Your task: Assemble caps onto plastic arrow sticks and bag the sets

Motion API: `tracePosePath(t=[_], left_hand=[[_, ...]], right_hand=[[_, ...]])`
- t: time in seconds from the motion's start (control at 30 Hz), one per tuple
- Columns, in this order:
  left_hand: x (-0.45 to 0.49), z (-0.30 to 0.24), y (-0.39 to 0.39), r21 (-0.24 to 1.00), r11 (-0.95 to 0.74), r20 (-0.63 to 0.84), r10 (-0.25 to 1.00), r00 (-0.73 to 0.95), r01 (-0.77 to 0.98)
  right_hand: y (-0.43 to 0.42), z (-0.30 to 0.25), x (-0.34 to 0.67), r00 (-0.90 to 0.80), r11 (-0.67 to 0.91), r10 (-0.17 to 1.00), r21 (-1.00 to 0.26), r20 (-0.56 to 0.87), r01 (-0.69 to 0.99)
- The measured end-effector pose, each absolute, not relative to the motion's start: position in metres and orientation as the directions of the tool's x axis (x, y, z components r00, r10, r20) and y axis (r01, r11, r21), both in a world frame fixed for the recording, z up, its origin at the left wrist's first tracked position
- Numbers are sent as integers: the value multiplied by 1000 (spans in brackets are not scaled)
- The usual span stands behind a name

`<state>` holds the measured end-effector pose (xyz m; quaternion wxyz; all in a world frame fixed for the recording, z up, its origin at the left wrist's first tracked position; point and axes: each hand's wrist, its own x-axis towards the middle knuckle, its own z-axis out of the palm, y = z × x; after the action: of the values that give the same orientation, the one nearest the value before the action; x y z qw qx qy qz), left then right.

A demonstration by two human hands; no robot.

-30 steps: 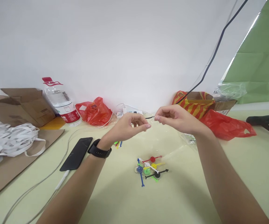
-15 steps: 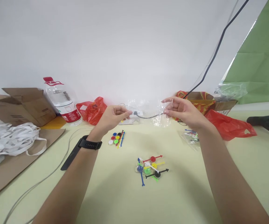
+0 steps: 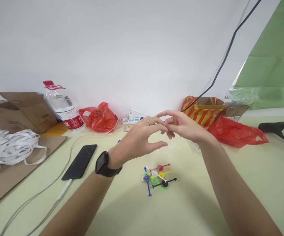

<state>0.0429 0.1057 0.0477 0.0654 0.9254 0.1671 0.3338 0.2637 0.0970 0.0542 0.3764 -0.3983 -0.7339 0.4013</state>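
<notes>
My left hand (image 3: pixel 140 137) is above the table, its thumb apart from its stretched fingers. The fingertips meet those of my right hand (image 3: pixel 182 126), whose fingers are bent together in a pinch. A clear plastic bag (image 3: pixel 172 147) shows only as faint glints below my right fingers; most of it is hidden or too transparent to make out. Nearer to me lies a loose cluster of plastic arrow spinners with round hubs: a blue one (image 3: pixel 146 178), a red one (image 3: pixel 160 167), a black one (image 3: pixel 165 183), plus white, yellow and green ones.
A black phone (image 3: pixel 79 162) with a white charging cable (image 3: pixel 64 190) lies left. Behind stand a water bottle (image 3: pixel 66 113), a red plastic bag (image 3: pixel 99 118), a power strip (image 3: pixel 132 119) and a striped bag (image 3: pixel 199 111). Another red bag (image 3: pixel 237 131) lies right; white straps (image 3: pixel 18 146) far left.
My hands held the clear bag stretched between them; now they have come together, the left moving right and turning palm-down. It now hides most of the small discs and sticks behind it.
</notes>
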Motion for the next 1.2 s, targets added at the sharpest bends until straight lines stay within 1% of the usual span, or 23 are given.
tracePosePath(t=[0.13,0.27,0.33,0.4,0.47,0.5,0.57,0.63,0.7,0.73,0.83,0.97,1.03,1.2], left_hand=[[40,47,110,198,-931,570,363,737,306],[40,49,108,185,-925,554,378,742,333],[40,52,104,203,-910,575,409,708,362],[40,53,102,227,-888,595,452,664,401],[39,52,102,234,-877,575,474,667,420],[38,49,104,237,-876,542,479,691,421],[36,41,111,249,-870,446,493,747,425],[32,29,123,265,-853,359,519,776,449],[27,17,136,255,-825,314,563,764,504],[26,12,141,255,-811,304,584,753,526],[24,5,151,244,-815,345,580,738,526],[31,11,146,189,-865,511,491,706,464],[36,16,140,160,-877,573,456,681,453],[41,25,130,74,-850,656,435,617,522]], right_hand=[[94,57,259,-394,318,895,-918,208,236],[95,56,259,-372,288,909,-930,190,230],[99,52,261,-352,293,912,-936,211,197],[106,47,263,-328,311,909,-942,257,126],[113,40,265,-309,325,905,-944,292,61],[117,36,266,-302,317,909,-947,287,57],[125,28,270,-299,272,927,-954,225,126],[132,17,274,-311,221,941,-941,137,255],[140,5,277,-350,212,933,-911,81,353],[144,-1,279,-378,220,923,-904,71,366],[153,-10,279,-429,265,897,-906,106,330],[149,0,274,-364,361,902,-866,230,346],[142,10,270,-358,406,892,-840,277,360],[120,31,260,-304,479,873,-784,381,395]])
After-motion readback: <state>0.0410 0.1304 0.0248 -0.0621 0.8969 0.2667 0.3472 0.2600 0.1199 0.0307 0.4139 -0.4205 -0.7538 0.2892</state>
